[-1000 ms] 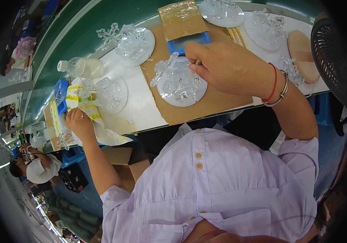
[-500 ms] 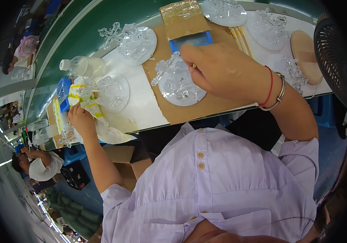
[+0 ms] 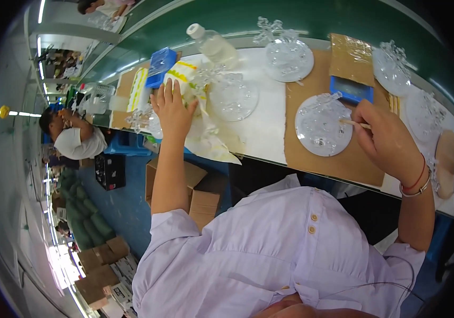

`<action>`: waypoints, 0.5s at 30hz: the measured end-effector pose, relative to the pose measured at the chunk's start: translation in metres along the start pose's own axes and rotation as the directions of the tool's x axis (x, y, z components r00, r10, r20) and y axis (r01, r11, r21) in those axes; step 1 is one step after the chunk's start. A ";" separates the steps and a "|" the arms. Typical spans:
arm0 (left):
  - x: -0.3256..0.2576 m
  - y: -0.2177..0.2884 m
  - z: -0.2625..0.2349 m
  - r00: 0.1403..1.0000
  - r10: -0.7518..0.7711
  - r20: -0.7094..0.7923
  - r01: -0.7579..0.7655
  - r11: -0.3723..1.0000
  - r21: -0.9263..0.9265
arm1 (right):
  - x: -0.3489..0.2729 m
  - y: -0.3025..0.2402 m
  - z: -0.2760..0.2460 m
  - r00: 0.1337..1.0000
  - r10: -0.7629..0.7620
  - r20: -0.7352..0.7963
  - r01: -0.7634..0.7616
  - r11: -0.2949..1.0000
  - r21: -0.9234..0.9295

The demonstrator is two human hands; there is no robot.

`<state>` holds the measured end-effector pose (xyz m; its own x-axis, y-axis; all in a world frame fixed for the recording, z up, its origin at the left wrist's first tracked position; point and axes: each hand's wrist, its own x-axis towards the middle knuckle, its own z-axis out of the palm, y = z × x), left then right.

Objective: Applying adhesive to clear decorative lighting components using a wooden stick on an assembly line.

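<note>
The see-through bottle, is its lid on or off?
On. The white lid covers the neck of the see-through bottle. How tightly it is screwed, I can't tell.

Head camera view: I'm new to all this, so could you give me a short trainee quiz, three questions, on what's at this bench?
1. Which hand grips the thin stick?
2. True or false: the bottle has a white cap.
3. Fill the blank: the round clear piece nearest the stick's tip lies on brown ____.

Key:
1. The right hand.
2. True.
3. Cardboard.
</note>
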<state>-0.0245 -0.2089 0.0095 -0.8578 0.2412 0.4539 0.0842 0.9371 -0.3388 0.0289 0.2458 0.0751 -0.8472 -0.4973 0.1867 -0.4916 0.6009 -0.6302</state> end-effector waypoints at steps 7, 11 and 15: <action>-0.056 -0.037 0.014 0.982 -0.143 0.121 0.158 0.979 -0.131 | 0.007 -0.002 0.002 0.999 0.039 0.002 -0.039 0.999 0.012; -0.066 -0.030 0.001 0.956 -0.207 0.207 0.225 0.972 -0.066 | 0.012 0.006 0.010 1.000 0.001 -0.013 -0.001 1.000 0.001; -0.058 -0.011 0.010 0.974 -0.216 0.067 0.222 0.967 -0.121 | -0.008 0.013 0.007 0.992 0.125 -0.024 -0.125 0.992 -0.025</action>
<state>0.0189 -0.2359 -0.0216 -0.8878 0.0161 0.4599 -0.0480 0.9907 -0.1273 0.0304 0.2533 0.0606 -0.9065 -0.4032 0.1252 -0.3866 0.6736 -0.6300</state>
